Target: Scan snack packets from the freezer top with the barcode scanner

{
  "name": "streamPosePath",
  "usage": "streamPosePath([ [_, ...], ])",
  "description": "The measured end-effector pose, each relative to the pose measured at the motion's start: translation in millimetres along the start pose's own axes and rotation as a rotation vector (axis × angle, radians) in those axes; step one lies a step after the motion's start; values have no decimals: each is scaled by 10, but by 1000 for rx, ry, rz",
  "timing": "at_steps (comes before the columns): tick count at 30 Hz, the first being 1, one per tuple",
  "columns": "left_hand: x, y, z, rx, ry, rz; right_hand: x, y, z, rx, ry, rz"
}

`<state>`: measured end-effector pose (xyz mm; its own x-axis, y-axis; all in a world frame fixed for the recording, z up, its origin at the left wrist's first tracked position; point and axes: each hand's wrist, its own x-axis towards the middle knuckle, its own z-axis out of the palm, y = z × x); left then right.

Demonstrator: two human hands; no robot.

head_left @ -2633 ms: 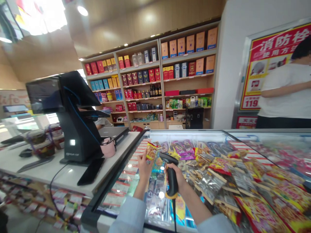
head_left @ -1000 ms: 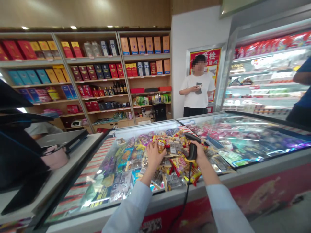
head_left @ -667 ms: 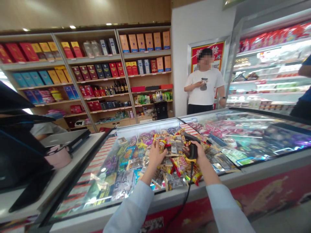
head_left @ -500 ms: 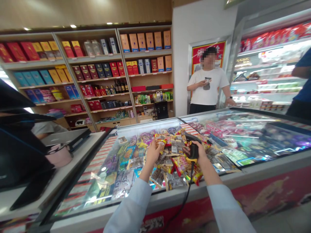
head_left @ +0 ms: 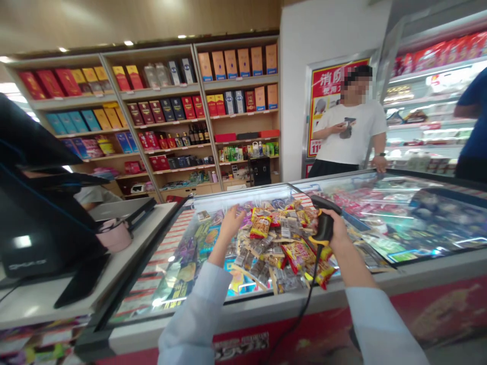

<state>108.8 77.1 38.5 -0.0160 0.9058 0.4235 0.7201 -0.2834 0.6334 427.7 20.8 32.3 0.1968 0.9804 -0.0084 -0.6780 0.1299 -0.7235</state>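
Observation:
My right hand [head_left: 338, 229] is wrapped round the grip of a black and yellow barcode scanner [head_left: 324, 227], whose cord hangs down over the freezer's front. My left hand [head_left: 230, 224] holds nothing, its fingers stretched out above the freezer's glass top, left of a pile of small packets. A yellow and red snack packet [head_left: 261, 224] lies on the pile close to its fingertips. Another red and yellow snack packet [head_left: 300, 253] lies below the scanner, among clear packets [head_left: 254, 262] with dark contents.
The chest freezer [head_left: 243, 310] spans the front, with frozen goods under its glass. To the left, a counter [head_left: 81, 299] bears a pink cup [head_left: 115, 236] and a black monitor [head_left: 26, 203]. A person [head_left: 350, 133] in a white T-shirt stands behind the freezer; another in blue is at the right edge.
My left hand has let go of the yellow and red snack packet and drawn off to its left. The scanner has moved a little to the right, away from the packets' middle.

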Motion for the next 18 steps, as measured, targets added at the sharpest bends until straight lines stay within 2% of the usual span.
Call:
streamPosePath([
  [3, 158, -257, -575, 12, 111, -24, -52, -35, 360, 31, -63, 7],
  [5, 224, -485, -947, 32, 182, -50, -79, 41, 668, 25, -125, 26],
  [7, 257, -752, -1253, 50, 246, -90, -92, 207, 1000, 10, -182, 56],
  [9, 268, -1049, -1456, 46, 293, -138, -82, 455, 1331, -1, -238, 94],
  [11, 266, -1362, -1540, 4, 315, -179, -49, 764, 1643, -2, -284, 138],
  [14, 255, -1811, -1478, -138, 336, -239, 27, 1285, 2018, -9, -321, 216],
  [16, 256, -2063, -1361, -221, 352, -290, 78, 1636, 2165, -65, -331, 308],
  [18, 278, -2259, -1225, -244, 357, -312, 122, 1966, 2219, -120, -318, 374],
])
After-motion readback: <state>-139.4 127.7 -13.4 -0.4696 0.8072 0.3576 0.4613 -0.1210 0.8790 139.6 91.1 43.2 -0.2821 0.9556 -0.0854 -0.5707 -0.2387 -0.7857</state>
